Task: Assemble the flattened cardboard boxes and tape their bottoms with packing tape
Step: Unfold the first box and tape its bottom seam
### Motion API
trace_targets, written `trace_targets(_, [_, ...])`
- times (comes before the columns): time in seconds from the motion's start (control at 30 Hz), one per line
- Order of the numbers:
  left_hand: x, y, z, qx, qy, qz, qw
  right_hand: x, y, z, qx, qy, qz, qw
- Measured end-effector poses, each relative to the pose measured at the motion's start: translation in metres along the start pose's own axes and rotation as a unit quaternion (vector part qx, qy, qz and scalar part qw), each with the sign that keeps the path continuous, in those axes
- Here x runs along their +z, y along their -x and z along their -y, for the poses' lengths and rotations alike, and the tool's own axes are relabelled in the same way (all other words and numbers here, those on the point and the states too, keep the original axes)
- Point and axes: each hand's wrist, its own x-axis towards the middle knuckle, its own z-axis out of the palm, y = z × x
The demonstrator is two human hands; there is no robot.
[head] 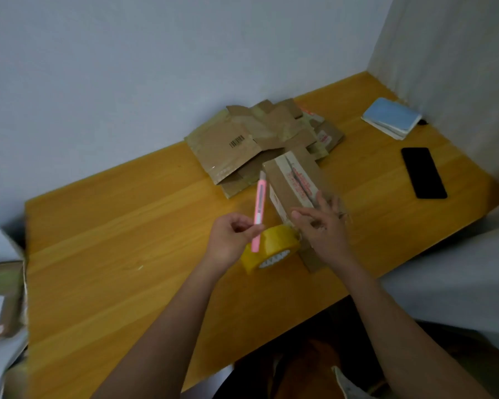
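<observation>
Left hand (231, 240) is pinching the pink utility knife (259, 214) above the yellow packing tape roll (271, 249); right hand (323, 228), fingers relaxed, is touching the assembled cardboard box (294, 185) behind the roll.

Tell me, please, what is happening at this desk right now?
A person is putting together cardboard boxes at a wooden desk. The left hand pinches a pink utility knife, while the right hand, fingers relaxed, rests against an assembled box. A yellow tape roll sits just below the hands. More flattened boxes wait in a pile behind.
</observation>
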Motion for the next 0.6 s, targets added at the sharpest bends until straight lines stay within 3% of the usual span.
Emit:
trace_targets(0.17, [0.04,0.002,-0.022,0.066,-0.063,0.117,0.989,-0.007,-0.006,0.002,0.013,0.0,0.029,0.999])
trace_targets(0.23, [0.045,-0.002,-0.02,0.092,-0.088,0.093,0.988,-0.007,-0.008,0.0,0.003,0.015,0.011,1.0])
trace_targets(0.3, [0.042,-0.008,-0.014,0.112,-0.213,0.037,0.97,-0.008,-0.008,0.001,0.026,0.004,0.0,1.0])
trace_targets(0.37, [0.033,-0.01,-0.01,0.045,-0.291,0.092,0.951,-0.006,-0.008,-0.001,0.036,0.021,-0.005,0.999])
trace_targets(0.47, [0.023,-0.005,-0.004,-0.091,-0.196,0.203,0.955,0.001,-0.012,-0.009,0.008,0.098,-0.019,0.995])
trace_targets(0.6, [0.015,-0.006,-0.004,-0.084,-0.126,0.178,0.972,0.004,-0.013,-0.015,0.003,0.104,-0.031,0.994])
